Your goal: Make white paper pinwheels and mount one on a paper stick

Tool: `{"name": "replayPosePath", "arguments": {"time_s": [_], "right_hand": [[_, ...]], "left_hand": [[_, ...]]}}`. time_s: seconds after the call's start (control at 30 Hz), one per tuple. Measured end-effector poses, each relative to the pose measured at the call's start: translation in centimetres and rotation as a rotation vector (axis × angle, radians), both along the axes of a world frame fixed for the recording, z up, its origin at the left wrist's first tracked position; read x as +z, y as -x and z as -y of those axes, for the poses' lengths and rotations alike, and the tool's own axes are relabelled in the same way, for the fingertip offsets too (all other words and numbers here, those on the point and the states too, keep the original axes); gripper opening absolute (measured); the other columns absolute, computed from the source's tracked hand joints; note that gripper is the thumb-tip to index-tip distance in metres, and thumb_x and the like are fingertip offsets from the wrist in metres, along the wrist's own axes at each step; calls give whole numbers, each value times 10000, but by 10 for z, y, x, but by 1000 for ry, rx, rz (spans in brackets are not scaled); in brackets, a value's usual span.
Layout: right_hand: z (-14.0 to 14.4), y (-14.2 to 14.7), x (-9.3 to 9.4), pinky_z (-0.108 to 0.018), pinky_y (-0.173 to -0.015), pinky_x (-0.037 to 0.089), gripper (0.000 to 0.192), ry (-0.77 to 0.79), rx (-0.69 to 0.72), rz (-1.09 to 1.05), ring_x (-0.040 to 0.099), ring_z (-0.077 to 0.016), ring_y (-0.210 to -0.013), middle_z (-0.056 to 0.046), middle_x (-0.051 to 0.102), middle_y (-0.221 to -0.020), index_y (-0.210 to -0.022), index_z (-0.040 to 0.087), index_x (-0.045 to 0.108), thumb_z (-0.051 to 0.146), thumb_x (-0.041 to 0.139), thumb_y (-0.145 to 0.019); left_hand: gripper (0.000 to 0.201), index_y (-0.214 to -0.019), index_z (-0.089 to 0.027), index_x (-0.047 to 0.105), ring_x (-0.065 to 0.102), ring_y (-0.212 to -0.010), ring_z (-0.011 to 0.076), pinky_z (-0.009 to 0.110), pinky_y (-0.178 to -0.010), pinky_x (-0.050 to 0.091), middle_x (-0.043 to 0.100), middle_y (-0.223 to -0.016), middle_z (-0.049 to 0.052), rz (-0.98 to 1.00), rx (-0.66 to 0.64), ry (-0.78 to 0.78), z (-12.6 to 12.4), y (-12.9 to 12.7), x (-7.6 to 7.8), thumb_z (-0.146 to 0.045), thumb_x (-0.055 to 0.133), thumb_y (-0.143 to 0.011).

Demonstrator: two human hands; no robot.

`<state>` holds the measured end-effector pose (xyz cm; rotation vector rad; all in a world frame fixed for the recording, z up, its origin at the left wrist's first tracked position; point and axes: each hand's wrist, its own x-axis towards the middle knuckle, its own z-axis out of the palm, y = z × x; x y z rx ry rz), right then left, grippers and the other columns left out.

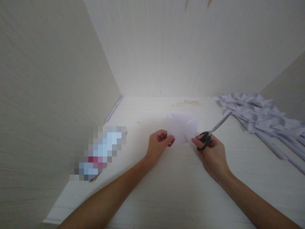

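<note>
Here, paper square (181, 128) pinched by left hand (159, 143), scissors (212, 132) in right hand (213, 152)

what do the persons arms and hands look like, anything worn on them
Both forearms are bare as far as the picture shows: no sleeves, no gloves. The left hand and the right hand show no watch, bracelet or ring that can be made out. The arms are slim, and they enter from the bottom edge.

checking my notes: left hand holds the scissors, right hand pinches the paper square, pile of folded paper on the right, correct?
Not quite: the hands are swapped. In the head view the right hand holds the scissors and the left hand pinches the paper square. The pile of folded paper is on the right.
</note>
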<state>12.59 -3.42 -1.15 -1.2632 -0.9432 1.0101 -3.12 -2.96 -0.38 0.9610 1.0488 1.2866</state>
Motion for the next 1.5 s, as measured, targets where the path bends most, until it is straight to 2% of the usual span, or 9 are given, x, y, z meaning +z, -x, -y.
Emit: {"name": "replayPosePath", "arguments": {"time_s": [0.17, 0.3, 0.43, 0.53, 0.7, 0.8, 1.0, 1.27, 1.5], "right_hand": [[-5, -1, 5, -149, -339, 258, 235, 20, -56, -266, 375, -14, -398, 51, 533, -593, -586, 149, 520, 195, 730, -491], [-5, -1, 8, -137, -314, 229, 218, 4, -5, -354, 347, -1, -357, 64, 512, -541, -576, 146, 518, 161, 722, -501], [-3, 0, 9, -141, -302, 205, 213, 0, 72, -359, 328, -5, -334, 78, 481, -481, -580, 148, 520, 149, 722, -513], [-1, 3, 9, -149, -312, 216, 211, -35, 37, -308, 350, -8, -354, 51, 547, -552, -568, 143, 509, 173, 716, -540], [5, 6, 7, -168, -335, 249, 224, -49, -10, -142, 351, -14, -381, -38, 645, -803, -599, 148, 478, 262, 670, -620], [11, 10, 7, -179, -352, 282, 237, 2, 71, -4, 368, -35, -404, -48, 641, -763, -624, 155, 481, 307, 663, -623], [18, 21, 7, -188, -431, 355, 259, 28, 297, 71, 443, -72, -482, 30, 537, -565, -613, 163, 490, 246, 721, -531], [14, 18, 9, -181, -420, 322, 256, 56, 226, 5, 401, -54, -460, 46, 506, -556, -598, 162, 494, 250, 721, -519], [13, 15, 4, -191, -453, 356, 240, 76, 357, -56, 477, -78, -510, 13, 585, -619, -618, 163, 512, 215, 723, -518]], "left_hand": [[143, -590, -121, 609, 507, -473, 67, 181, -466, 415, 604, -548, 9, -111, -280, -11, 4, 2, -1, -249, 667, -558], [192, -558, -117, 598, 463, -400, 62, 184, -400, 392, 581, -508, 9, -144, -332, 15, 5, 3, -2, -296, 664, -542], [227, -677, -125, 597, 459, -411, 71, 171, -351, 354, 569, -539, 3, -181, -251, 51, 6, 1, -2, -322, 646, -576], [272, -772, -145, 589, 493, -470, 84, 166, -364, 363, 589, -614, 7, -209, -159, 71, 8, -1, -4, -280, 676, -552], [245, -711, -148, 549, 446, -427, 59, 153, -332, 334, 536, -579, -25, -163, 43, 94, 8, -6, -6, -323, 660, -581], [243, -687, -147, 525, 426, -401, 50, 150, -313, 324, 515, -555, -38, -103, 119, 75, 7, -8, -5, -330, 653, -591], [221, -639, -125, 543, 454, -394, 58, 165, -337, 373, 547, -545, -14, -163, 48, 25, 10, -9, 1, -326, 631, -618], [188, -676, -144, 598, 550, -551, 113, 205, -459, 451, 621, -643, 10, -300, 99, 89, 13, -8, 10, -291, 655, -574], [220, -688, -150, 619, 574, -583, 123, 230, -534, 470, 639, -679, 15, -328, 202, 81, 11, -7, 7, -340, 646, -581]]}}
